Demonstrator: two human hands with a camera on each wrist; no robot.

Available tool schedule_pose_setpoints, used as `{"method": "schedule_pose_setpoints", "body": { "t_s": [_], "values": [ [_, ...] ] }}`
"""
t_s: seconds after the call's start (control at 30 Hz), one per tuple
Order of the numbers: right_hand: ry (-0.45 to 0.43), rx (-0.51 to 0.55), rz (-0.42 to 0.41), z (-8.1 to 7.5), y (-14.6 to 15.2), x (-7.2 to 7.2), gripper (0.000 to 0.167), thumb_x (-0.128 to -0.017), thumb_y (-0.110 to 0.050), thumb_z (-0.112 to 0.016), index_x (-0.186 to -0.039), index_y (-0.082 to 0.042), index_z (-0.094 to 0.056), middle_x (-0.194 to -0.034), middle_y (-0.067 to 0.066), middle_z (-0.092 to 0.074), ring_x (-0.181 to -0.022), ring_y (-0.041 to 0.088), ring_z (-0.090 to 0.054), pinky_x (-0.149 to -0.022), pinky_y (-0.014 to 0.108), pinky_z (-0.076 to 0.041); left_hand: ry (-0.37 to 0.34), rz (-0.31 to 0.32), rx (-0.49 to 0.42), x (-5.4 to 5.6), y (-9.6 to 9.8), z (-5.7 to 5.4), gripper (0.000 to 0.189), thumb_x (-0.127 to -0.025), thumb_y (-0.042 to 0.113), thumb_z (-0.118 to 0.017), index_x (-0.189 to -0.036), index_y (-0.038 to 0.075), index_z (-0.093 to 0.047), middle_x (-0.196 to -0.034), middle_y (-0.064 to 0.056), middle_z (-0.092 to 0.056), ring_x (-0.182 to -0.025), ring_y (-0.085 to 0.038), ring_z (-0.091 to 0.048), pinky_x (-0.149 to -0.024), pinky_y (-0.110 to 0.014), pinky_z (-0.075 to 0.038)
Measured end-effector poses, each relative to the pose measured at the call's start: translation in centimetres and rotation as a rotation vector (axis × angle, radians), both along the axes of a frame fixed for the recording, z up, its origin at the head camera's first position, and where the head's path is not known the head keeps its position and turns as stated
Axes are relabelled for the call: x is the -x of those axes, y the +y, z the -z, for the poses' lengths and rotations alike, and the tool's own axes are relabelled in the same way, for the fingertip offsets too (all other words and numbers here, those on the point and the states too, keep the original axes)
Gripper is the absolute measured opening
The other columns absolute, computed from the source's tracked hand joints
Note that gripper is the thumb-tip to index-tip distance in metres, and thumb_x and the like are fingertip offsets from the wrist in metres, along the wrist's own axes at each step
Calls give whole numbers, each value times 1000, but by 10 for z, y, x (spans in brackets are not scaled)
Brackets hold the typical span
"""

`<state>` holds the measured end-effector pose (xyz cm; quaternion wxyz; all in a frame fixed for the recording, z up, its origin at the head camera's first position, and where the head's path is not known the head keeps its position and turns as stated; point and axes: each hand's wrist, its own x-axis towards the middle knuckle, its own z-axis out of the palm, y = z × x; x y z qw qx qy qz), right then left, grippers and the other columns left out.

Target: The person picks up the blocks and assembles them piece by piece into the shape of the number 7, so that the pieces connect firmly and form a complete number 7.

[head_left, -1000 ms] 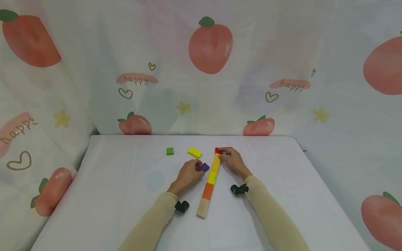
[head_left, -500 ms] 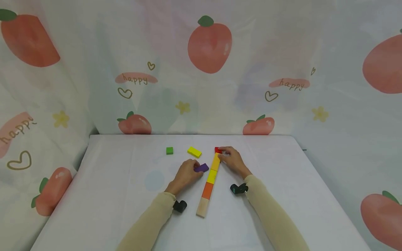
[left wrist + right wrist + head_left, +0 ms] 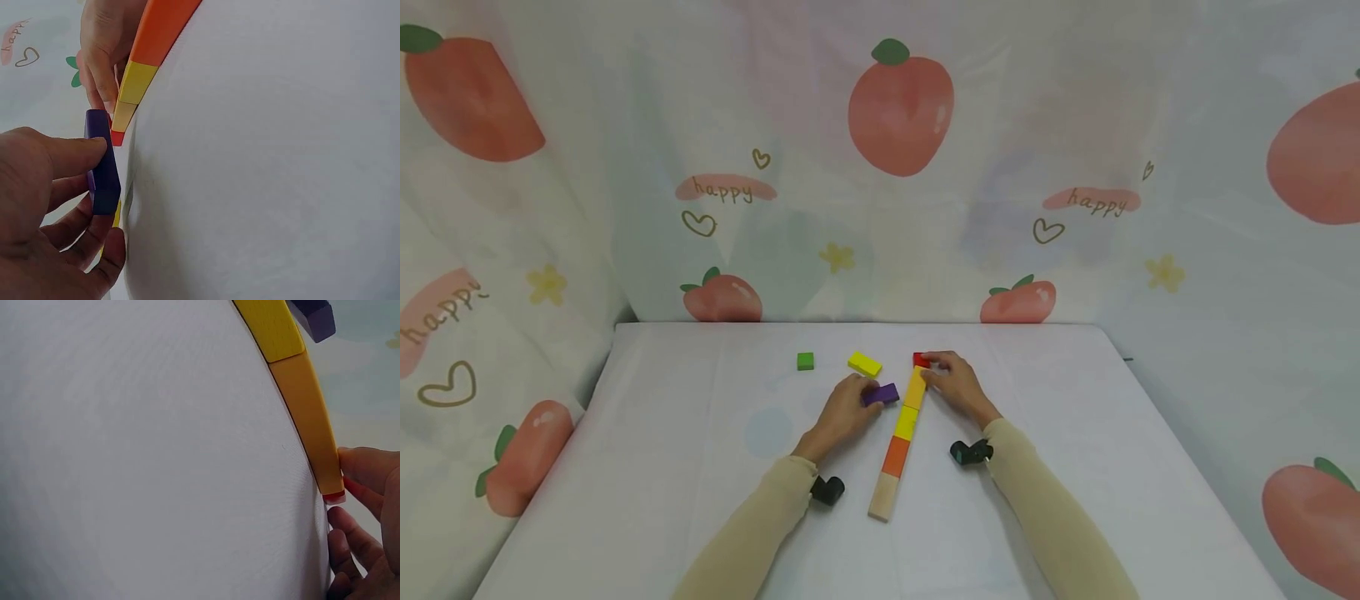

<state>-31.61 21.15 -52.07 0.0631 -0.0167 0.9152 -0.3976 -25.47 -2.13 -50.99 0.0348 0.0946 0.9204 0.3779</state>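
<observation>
Here, the left hand (image 3: 841,414) pinches a purple block (image 3: 886,393) between thumb and fingers, just left of a block row (image 3: 896,457) on the worktop (image 3: 662,433). The right hand (image 3: 958,385) touches the row's far end, by the red block (image 3: 919,359) and amber block (image 3: 914,388); whether it grips either, I cannot tell. Beyond the left hand lie a loose yellow block (image 3: 865,364) and a green block (image 3: 805,361).

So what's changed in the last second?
In the head view, the left hand moved slightly forward and a little left with the purple block, which turned more crosswise. Nothing newly gripped or released. Unchanged: right hand at the far end of the block row, green block, loose yellow block.
</observation>
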Motion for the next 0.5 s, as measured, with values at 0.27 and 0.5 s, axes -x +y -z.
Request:
{"method": "schedule_pose_setpoints", "body": {
  "t_s": [0.27,0.5],
  "values": [
    [10,-16,-2,0,0,0,42,-96,-31,-63,-137,-20,-57,-142,12,-49,-127,34,-45,-110,54,-37,16,26,13,11,3,3,36,-92,20,-69,-127,11,-63,-131,-10,-57,-119,-24,-54,-107,-41,-45],
    [25,-25,-7,1,-1,0,44,-96,-31,-62,-139,-19,-56,-142,11,-50,-125,33,-46,-109,53,-39,18,22,36,17,7,4,36,-93,21,-68,-128,13,-63,-132,-9,-58,-119,-24,-55,-109,-42,-44]
  ]
}}
